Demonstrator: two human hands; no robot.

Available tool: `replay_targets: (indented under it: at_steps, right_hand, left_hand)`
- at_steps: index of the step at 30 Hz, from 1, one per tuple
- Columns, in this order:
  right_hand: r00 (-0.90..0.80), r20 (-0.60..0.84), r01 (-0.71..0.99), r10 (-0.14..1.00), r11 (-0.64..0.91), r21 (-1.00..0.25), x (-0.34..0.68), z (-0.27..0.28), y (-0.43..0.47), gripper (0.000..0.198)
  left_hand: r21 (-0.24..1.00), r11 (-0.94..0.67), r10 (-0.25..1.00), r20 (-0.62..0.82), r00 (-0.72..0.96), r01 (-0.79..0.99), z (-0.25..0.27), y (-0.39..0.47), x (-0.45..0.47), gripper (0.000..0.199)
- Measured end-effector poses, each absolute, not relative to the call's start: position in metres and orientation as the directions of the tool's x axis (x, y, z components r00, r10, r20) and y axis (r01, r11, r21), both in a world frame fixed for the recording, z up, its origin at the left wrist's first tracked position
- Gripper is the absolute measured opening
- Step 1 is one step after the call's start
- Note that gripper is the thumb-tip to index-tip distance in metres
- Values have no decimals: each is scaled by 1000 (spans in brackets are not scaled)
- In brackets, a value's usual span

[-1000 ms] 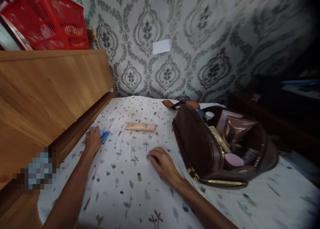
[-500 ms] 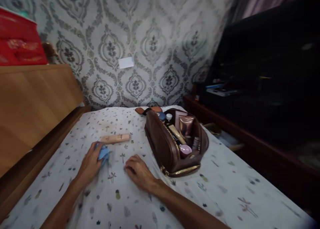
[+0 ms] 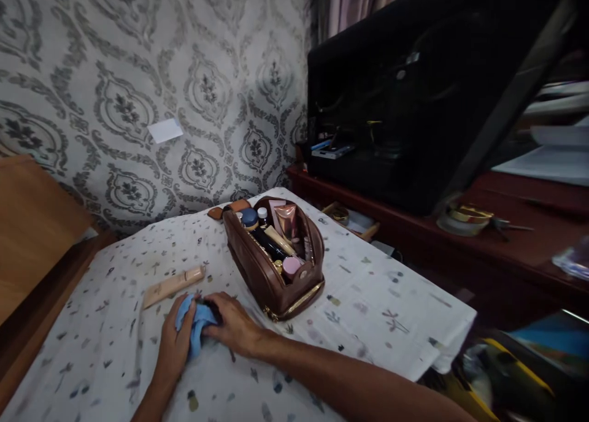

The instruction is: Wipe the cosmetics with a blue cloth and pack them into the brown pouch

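Hands, left hand (image 3: 173, 342) and right hand (image 3: 234, 327), each grip grasping blue cloth (image 3: 196, 321) beside brown pouch (image 3: 271, 265).

Damask wallpaper (image 3: 202, 91) (grey), dark sideboard (image 3: 414, 238).

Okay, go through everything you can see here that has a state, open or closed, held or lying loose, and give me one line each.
Brown toiletry bag: unzipped, open, full of cosmetics.
Blue cloth: bunched, gripped between both hands.
Left hand: closed on the cloth.
Right hand: fingers on the cloth; a small dark thing under them, unclear.
Beige tube: lying flat on the sheet, untouched.
Black case: lid raised.
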State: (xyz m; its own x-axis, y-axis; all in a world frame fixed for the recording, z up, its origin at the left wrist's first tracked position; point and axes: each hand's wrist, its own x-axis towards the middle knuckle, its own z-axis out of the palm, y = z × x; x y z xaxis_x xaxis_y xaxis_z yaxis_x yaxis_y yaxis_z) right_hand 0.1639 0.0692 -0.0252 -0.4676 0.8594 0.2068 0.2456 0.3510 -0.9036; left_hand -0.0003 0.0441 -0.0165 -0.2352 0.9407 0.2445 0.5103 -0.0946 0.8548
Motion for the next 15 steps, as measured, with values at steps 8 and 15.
replay_targets:
  at_steps: [8,15]
  right_hand:
    - [-574,208,232,792,401,-886,166,-27,68,77]
    - [-613,268,208,743,479,-853,166,-32,66,75]
  left_hand:
    - [801,-68,927,271,-260,594,-19,38,-4,56]
    - [836,28,922,191,-337,548,-26,40,-10,59]
